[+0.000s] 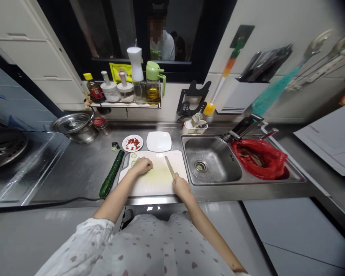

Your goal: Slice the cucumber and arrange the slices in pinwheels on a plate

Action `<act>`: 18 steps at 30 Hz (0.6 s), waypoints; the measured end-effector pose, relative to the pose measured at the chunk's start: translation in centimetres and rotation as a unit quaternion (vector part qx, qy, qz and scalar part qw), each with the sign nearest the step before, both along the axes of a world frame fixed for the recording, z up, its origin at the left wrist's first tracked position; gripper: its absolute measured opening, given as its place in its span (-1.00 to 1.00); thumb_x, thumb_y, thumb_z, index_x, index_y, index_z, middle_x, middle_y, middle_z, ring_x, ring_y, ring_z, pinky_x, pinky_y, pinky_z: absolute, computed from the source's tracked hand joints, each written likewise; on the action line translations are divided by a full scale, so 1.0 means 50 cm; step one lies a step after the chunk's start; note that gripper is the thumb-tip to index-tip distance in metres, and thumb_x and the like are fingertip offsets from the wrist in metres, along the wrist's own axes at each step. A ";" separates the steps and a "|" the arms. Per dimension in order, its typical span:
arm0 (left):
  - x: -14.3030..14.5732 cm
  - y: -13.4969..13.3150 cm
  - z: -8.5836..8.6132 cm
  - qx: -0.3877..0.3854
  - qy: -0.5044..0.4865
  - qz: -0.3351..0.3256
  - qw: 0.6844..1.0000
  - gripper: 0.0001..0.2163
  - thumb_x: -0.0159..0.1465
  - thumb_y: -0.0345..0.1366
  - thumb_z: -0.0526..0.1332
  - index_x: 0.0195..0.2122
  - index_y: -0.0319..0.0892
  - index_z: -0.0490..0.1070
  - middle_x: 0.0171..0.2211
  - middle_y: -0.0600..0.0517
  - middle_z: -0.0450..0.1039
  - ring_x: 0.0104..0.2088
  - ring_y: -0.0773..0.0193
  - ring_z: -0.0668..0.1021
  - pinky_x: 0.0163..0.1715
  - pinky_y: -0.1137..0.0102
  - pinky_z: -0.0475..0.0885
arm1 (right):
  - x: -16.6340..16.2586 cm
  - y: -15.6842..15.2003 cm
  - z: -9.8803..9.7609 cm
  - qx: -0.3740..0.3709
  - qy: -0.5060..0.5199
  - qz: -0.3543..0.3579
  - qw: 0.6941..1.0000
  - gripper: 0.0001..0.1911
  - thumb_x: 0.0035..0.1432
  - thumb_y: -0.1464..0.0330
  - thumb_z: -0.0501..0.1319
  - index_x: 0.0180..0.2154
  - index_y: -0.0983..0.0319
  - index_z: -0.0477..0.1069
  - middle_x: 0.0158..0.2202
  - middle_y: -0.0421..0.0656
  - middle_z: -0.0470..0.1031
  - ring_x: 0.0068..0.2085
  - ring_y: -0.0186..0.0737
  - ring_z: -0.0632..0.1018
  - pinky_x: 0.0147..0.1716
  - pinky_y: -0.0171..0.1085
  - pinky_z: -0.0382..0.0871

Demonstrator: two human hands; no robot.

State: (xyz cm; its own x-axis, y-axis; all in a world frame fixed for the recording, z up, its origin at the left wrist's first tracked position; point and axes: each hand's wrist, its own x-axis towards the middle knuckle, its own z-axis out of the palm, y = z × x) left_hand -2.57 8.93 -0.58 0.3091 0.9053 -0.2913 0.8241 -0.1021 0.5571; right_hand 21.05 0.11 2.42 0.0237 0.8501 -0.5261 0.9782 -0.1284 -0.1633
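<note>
View: head, looking down at the counter.
Knife (169, 168): at the right of the cutting board (158, 186), tip pointing away; probably light, stiff, sharp; take by the handle.
Right hand (181, 186): closed around the knife handle.
Left hand (143, 165): fingers curled, left half of the board; contents, if any, cannot tell.
Slices (133, 156): pale green, beside the left hand; likely wet, slippery, fragile; lift by edges.
Cucumber (112, 174): left of the board; likely firm, apt to roll; grip mid-length.
</note>
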 end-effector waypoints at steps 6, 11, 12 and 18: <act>0.009 -0.010 -0.002 0.047 0.009 -0.003 0.999 -0.78 0.12 -0.40 0.24 -0.24 0.00 0.59 -0.13 -0.03 0.53 -0.01 0.09 0.46 0.07 0.30 0.23 | 0.001 -0.001 -0.005 -0.001 0.001 0.005 1.000 -0.65 0.29 0.44 -0.07 0.08 0.22 0.20 -0.13 0.04 0.53 -0.06 -0.08 0.55 -0.21 -0.23 0.28; -0.011 -0.029 -0.017 0.081 0.070 0.080 0.991 -0.83 0.18 -0.38 0.21 -0.25 -0.06 0.55 -0.15 -0.08 0.52 -0.04 0.05 0.46 0.03 0.22 0.22 | 0.000 0.000 0.000 -0.001 -0.001 0.011 1.000 -0.64 0.28 0.45 -0.08 0.08 0.23 0.20 -0.11 0.04 0.53 -0.07 -0.08 0.54 -0.22 -0.24 0.27; -0.013 -0.034 -0.021 0.084 0.078 0.088 0.989 -0.85 0.17 -0.37 0.23 -0.27 -0.07 0.55 -0.17 -0.08 0.52 -0.05 0.04 0.47 0.02 0.21 0.22 | 0.001 0.001 0.002 -0.003 -0.002 0.012 1.000 -0.64 0.28 0.45 -0.08 0.09 0.23 0.20 -0.11 0.04 0.53 -0.07 -0.08 0.54 -0.21 -0.23 0.27; -0.007 -0.048 -0.036 0.081 0.104 0.118 0.984 -0.87 0.17 -0.34 0.22 -0.31 -0.07 0.57 -0.17 -0.09 0.53 -0.06 0.01 0.46 -0.03 0.18 0.23 | 0.009 -0.002 0.018 0.022 -0.007 0.045 0.999 -0.68 0.30 0.41 -0.09 0.04 0.23 0.25 -0.11 0.05 0.53 -0.07 -0.05 0.55 -0.21 -0.23 0.27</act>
State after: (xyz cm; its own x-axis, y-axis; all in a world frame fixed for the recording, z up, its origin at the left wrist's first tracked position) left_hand -2.91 6.52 -2.37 0.0344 0.9847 -0.1711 0.9301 0.0311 0.3660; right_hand 21.51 -0.02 3.34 -0.0473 0.8713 -0.4885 0.9878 -0.0320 -0.1527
